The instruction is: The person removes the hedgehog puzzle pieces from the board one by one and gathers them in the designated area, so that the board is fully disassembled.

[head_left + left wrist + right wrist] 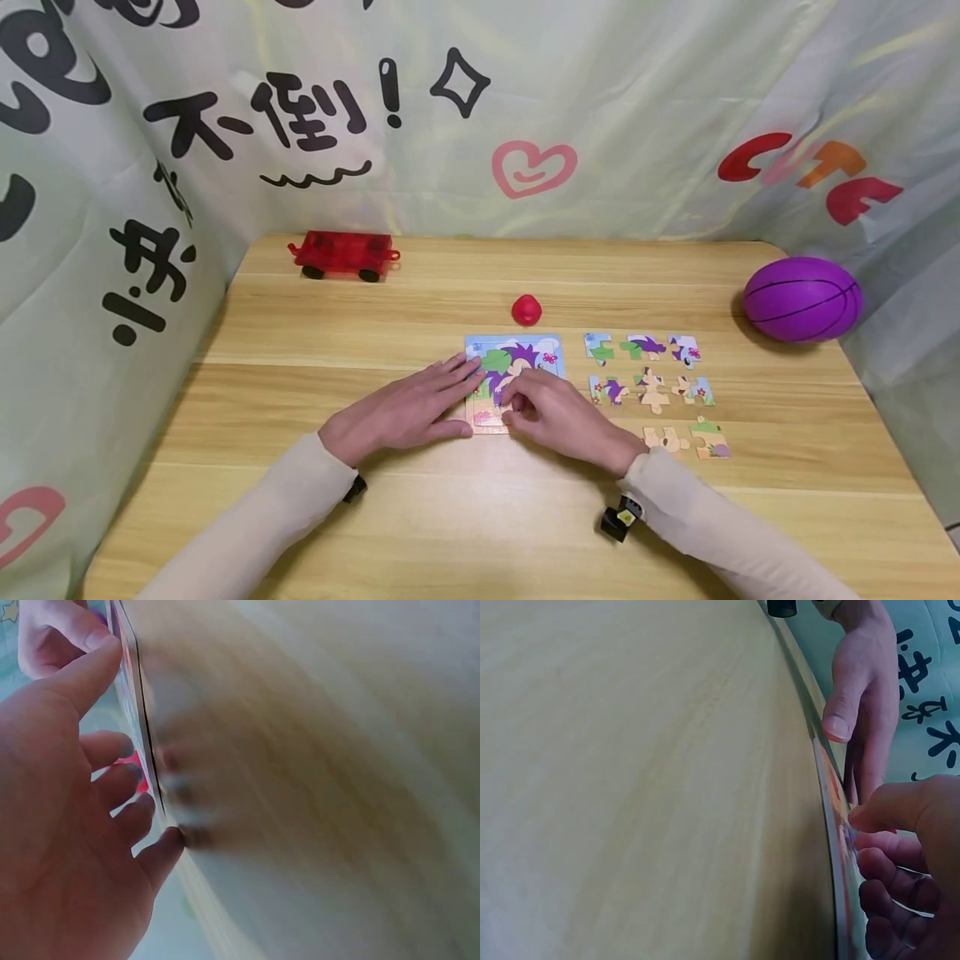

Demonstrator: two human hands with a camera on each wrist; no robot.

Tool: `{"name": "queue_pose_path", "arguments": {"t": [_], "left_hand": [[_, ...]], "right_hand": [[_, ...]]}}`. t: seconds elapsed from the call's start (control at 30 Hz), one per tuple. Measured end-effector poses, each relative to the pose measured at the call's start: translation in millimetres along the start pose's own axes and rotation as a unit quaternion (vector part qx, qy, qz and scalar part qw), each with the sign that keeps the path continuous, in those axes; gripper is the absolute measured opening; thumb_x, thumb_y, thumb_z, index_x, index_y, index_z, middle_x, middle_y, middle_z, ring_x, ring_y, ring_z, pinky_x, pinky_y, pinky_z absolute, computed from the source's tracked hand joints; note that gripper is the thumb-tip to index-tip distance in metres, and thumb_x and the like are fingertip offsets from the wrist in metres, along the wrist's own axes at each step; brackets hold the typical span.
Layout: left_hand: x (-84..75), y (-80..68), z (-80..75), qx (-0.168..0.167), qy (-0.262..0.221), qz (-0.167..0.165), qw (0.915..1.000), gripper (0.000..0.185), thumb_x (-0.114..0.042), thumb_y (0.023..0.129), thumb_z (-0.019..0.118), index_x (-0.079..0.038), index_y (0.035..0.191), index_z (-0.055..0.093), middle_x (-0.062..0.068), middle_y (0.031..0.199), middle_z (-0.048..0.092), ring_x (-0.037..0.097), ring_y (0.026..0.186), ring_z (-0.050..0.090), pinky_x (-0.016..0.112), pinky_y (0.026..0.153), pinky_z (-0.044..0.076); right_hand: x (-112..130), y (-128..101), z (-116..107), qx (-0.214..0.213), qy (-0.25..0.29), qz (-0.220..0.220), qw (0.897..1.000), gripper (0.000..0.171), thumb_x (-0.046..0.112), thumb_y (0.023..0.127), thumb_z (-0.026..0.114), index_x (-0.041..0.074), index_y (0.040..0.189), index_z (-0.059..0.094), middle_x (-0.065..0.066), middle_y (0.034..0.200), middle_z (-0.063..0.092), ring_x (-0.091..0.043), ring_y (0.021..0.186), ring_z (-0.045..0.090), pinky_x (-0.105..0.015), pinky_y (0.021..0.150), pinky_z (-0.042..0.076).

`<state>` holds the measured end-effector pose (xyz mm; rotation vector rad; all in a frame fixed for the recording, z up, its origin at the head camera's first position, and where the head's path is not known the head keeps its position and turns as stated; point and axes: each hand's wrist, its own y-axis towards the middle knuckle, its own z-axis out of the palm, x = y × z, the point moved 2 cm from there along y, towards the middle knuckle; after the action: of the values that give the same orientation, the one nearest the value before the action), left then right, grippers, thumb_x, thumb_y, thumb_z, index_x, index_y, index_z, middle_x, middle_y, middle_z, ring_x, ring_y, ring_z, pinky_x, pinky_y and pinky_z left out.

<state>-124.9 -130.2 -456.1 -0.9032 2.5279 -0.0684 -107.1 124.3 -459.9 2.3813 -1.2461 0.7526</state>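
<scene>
A puzzle board [551,343] with a printed purple-haired cartoon figure lies flat on the table. My left hand [420,408] rests on its left side, fingers extended over the picture and thumb near the lower edge. Over the board's lower middle is my right hand [566,417], fingers curled and thumb close to the index fingertip. The right wrist view has this thumb [877,810] at the board's surface; whether a piece is between the fingertips is hidden. Loose jigsaw pieces [652,390] lie in rows to the right, and the right wrist covers part of the bottom row.
Behind the board stands a small red knob-like object [527,310]. A red toy wagon [347,253] is at the back left, and a purple ball [803,299] at the back right. Printed curtains [637,108] hang behind and beside the wooden table [450,533].
</scene>
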Motion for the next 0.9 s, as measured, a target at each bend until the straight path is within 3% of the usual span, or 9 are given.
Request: {"name": "queue_pose_path", "arguments": {"t": [0.23, 0.37, 0.7, 0.9], "left_hand": [[-1.5, 2.4, 3.6, 0.01, 0.01, -0.023, 0.9996, 0.085, -0.058, 0.11, 0.056, -0.013, 0.174, 0.023, 0.003, 0.184, 0.016, 0.026, 0.172, 0.014, 0.051, 0.138, 0.019], [-2.1, 3.0, 4.3, 0.009, 0.016, -0.022, 0.9996, 0.084, -0.058, 0.111, 0.055, -0.013, 0.174, 0.023, 0.004, 0.184, 0.016, 0.026, 0.171, 0.014, 0.051, 0.138, 0.02], [-2.6, 2.8, 4.4, 0.006, 0.014, -0.019, 0.9997, 0.083, -0.056, 0.111, 0.056, -0.012, 0.174, 0.025, 0.005, 0.184, 0.017, 0.027, 0.171, 0.015, 0.052, 0.138, 0.02], [-3.1, 2.7, 3.9, 0.009, 0.009, -0.023, 0.9997, 0.084, -0.056, 0.11, 0.057, -0.012, 0.174, 0.024, 0.004, 0.184, 0.016, 0.027, 0.172, 0.014, 0.051, 0.138, 0.019]], "right_hand": [[0, 5, -1, -0.024, 0.004, 0.029, 0.999, 0.011, 0.011, 0.098, 0.078, 0.012, 0.108, 0.077, 0.006, 0.096, 0.068, -0.008, 0.085, 0.061, -0.023, 0.076, 0.058], [0, 9, -1, -0.014, 0.006, 0.036, 0.999, 0.013, 0.015, 0.098, 0.08, 0.011, 0.11, 0.076, 0.005, 0.096, 0.067, -0.009, 0.085, 0.061, -0.023, 0.076, 0.058], [0, 13, 3, -0.012, -0.027, 0.02, 0.999, 0.008, 0.015, 0.098, 0.078, 0.012, 0.106, 0.076, 0.007, 0.093, 0.067, -0.007, 0.08, 0.059, -0.021, 0.072, 0.056], [-3, 6, -5, -0.018, -0.032, -0.001, 0.999, 0.007, 0.016, 0.098, 0.077, 0.013, 0.105, 0.076, 0.008, 0.093, 0.068, -0.005, 0.082, 0.06, -0.022, 0.073, 0.057]]}}
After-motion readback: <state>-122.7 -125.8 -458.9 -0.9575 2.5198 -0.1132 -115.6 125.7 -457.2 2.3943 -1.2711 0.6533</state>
